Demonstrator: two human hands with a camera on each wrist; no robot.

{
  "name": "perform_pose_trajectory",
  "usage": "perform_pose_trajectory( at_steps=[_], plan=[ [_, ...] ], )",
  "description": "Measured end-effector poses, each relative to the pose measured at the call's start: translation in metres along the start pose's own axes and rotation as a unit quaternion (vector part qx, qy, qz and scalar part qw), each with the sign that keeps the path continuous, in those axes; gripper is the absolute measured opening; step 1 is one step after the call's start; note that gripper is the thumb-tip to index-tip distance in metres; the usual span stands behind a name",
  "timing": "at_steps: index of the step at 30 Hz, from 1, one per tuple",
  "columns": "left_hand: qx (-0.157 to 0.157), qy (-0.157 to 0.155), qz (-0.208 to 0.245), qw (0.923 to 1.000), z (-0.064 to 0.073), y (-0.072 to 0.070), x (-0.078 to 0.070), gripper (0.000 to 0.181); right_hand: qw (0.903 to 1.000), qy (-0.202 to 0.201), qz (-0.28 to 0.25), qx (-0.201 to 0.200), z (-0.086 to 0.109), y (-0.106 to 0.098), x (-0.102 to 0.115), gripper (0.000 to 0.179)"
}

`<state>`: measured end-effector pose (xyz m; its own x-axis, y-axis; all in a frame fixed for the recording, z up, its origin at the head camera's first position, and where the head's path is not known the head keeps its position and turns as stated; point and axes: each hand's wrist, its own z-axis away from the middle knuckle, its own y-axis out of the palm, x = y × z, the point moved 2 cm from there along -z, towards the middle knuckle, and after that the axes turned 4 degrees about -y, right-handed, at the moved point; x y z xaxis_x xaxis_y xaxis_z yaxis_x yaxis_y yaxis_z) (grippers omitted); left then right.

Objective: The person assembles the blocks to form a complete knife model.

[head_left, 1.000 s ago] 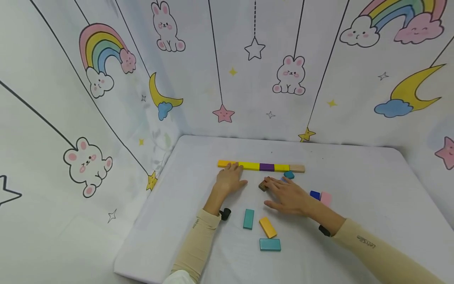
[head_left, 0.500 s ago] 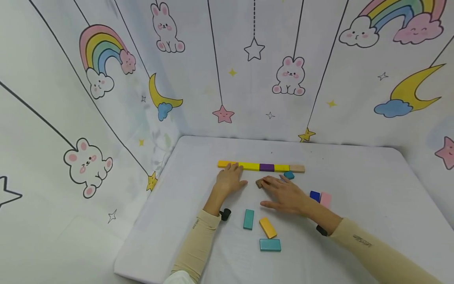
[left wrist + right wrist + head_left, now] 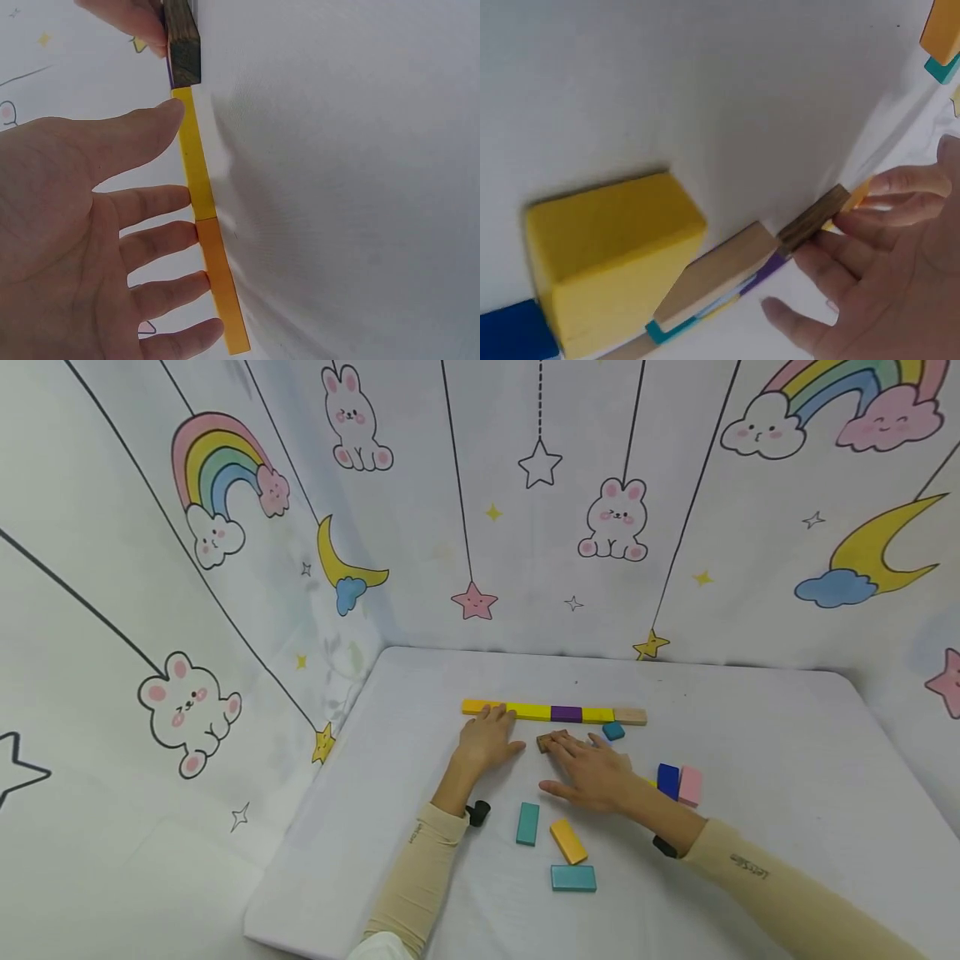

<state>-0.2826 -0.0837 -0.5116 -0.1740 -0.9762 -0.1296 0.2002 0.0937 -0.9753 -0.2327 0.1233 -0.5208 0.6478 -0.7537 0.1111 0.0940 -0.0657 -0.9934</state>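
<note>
My left hand (image 3: 486, 742) lies with fingers spread against the near side of a block row. In the left wrist view its fingertips meet an orange block (image 3: 225, 292) and a long yellow block (image 3: 195, 165). Farther right the row has a purple block (image 3: 566, 714), another yellow block (image 3: 597, 716) and a light wood block (image 3: 630, 717). With extended fingertips my right hand (image 3: 588, 772) touches a dark brown wood block (image 3: 814, 217), its thumb held apart. This brown block (image 3: 546, 742) sits just in front of the row, partly under the fingers.
A small teal-blue block (image 3: 613, 731) sits by the row's right end. Blue (image 3: 668, 781) and pink blocks (image 3: 690, 786) stand right of my right hand, beside a large yellow block (image 3: 615, 270). Nearer lie two teal blocks (image 3: 528, 824) and an orange block (image 3: 568, 841).
My right hand has slid the brown block leftward and slightly away, towards the row. My left hand stays in place against the row.
</note>
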Motion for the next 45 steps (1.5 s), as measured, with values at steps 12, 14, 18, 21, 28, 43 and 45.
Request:
perform_pose_trajectory(
  at_steps=[12,14,18,21,28,43,45],
  plan=[
    [-0.006,0.004,-0.001,1.0000,0.001,0.000,-0.001,0.071,0.9996,0.019,0.014,-0.012,-0.008,0.004,0.001,0.079],
    [-0.005,0.003,-0.002,1.0000,0.001,0.000,-0.001,0.071,0.9994,0.022,0.015,-0.020,-0.010,0.005,0.001,0.079],
    [-0.003,0.001,-0.004,1.0000,0.001,0.000,-0.001,0.072,0.9991,0.030,0.014,-0.026,-0.015,0.007,0.002,0.081],
    [0.000,-0.003,-0.006,1.0000,0.000,-0.001,-0.002,0.072,0.9990,0.036,0.009,-0.023,-0.017,0.008,0.003,0.082],
    [-0.005,-0.005,-0.008,0.9999,0.000,0.000,-0.002,0.072,0.9987,0.049,0.005,-0.013,-0.022,0.010,0.005,0.082],
    [-0.004,-0.005,-0.004,1.0000,0.000,0.002,-0.003,0.072,0.9977,0.059,0.021,-0.023,-0.026,0.010,0.006,0.081],
    [-0.002,-0.005,-0.002,1.0000,0.000,0.002,-0.003,0.072,0.9976,0.060,0.021,-0.026,-0.027,0.009,0.006,0.080]
  ],
)
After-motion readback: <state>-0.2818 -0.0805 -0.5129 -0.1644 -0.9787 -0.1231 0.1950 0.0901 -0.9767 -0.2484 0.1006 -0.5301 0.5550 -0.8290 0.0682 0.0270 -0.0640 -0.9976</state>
